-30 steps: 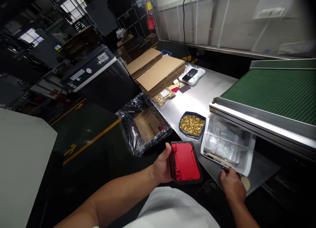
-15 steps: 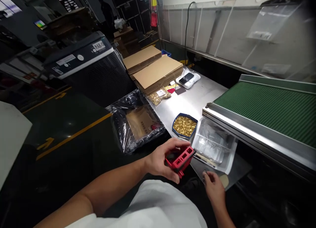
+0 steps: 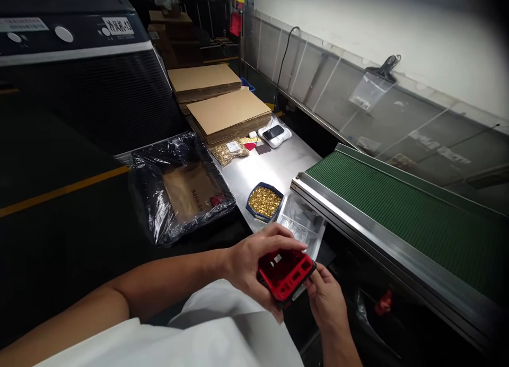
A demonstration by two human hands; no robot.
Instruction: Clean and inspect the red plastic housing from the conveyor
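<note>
Over the lap, left hand (image 3: 248,261) curled around red casing (image 3: 285,273), right hand (image 3: 326,298) pinching its near corner

Red plastic casing (image 3: 284,272) with black rim, open hollow side facing up, tilting slightly, sitting near, just off the table's near edge

Red case (image 3: 285,274) with black edging, gold parts in a blue tray (image 3: 252,208), ribbed green belt (image 3: 401,213).
</note>
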